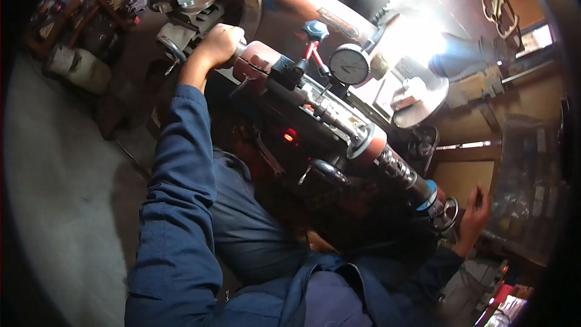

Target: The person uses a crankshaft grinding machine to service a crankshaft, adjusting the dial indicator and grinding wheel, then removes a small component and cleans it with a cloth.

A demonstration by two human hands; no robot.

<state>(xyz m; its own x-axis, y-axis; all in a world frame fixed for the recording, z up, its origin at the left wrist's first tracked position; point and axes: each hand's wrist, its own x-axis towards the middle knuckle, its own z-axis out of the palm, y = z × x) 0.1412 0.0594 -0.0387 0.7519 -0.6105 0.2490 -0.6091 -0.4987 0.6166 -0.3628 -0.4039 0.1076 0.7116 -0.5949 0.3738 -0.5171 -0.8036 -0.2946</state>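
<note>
My left hand is wrapped round the left end of a machine, at a short metal shaft beside a red headstock. A dial gauge stands over the machine on a holder with a blue knob and red arms. Below it a thin metal workpiece lies along the machine's axis, toward a red tailstock. Off to the right, my right hand is raised beside a small metal handwheel. Its fingers are partly stretched, with nothing visible in them.
A bright lamp glares behind the gauge, near a large reddish machine housing. At the machine's front sits a chromed handwheel, with a red light nearby. A dirty white container stands on the floor at left.
</note>
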